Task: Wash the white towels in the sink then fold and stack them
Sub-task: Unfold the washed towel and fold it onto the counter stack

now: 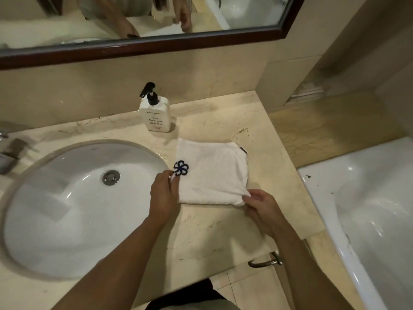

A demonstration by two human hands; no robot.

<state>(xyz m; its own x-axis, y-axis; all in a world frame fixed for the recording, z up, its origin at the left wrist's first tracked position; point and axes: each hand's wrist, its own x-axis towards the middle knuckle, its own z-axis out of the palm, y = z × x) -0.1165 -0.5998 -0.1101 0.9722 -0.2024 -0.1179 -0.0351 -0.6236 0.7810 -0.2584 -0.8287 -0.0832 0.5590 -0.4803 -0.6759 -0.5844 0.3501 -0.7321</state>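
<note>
A white towel [214, 173] with a dark blue pinwheel emblem lies folded flat on the marble counter [201, 233], just right of the oval white sink [73, 204]. My left hand [162, 195] pinches the towel's near left corner beside the emblem. My right hand [260, 208] pinches the near right corner, lifting the edge slightly. The sink basin holds no towel, and its metal drain sits in the middle.
A white pump bottle [155, 113] labelled Tea Tonique stands behind the towel against the wall. A chrome tap [6, 151] is at the far left. A white bathtub [366, 211] lies beyond the counter's right edge. A framed mirror [143, 23] hangs above.
</note>
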